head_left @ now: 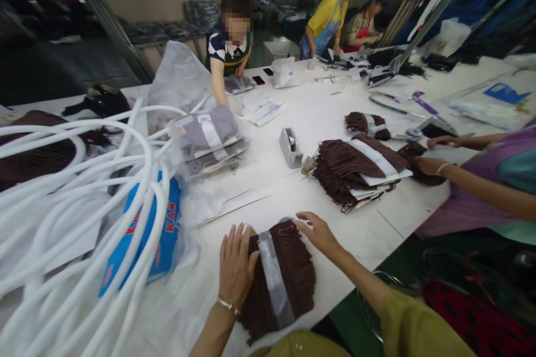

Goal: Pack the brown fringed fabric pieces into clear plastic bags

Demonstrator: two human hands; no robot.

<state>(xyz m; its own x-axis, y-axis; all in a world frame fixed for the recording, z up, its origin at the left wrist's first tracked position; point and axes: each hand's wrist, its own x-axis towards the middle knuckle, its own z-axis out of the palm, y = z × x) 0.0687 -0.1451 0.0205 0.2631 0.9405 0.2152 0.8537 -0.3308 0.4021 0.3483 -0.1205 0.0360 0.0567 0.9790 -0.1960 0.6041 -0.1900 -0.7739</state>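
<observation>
A folded brown knitted piece (pixel 288 276) with a grey-white band (pixel 274 279) across it lies on the white table (pixel 326 122) right in front of me. My left hand (pixel 235 265) rests flat on its left edge, fingers stretched out. My right hand (pixel 317 230) sits at its top right corner, fingers curled in a pinch on the end of the band.
A stack of banded brown pieces (pixel 358 170) and a tape dispenser (pixel 290 146) sit beyond. A co-worker's arms (pixel 460 173) reach in from the right. White hoops (pixel 75 189), a blue box (pixel 165 234) and bagged grey items (pixel 207 139) fill the left. Other people work at the far end.
</observation>
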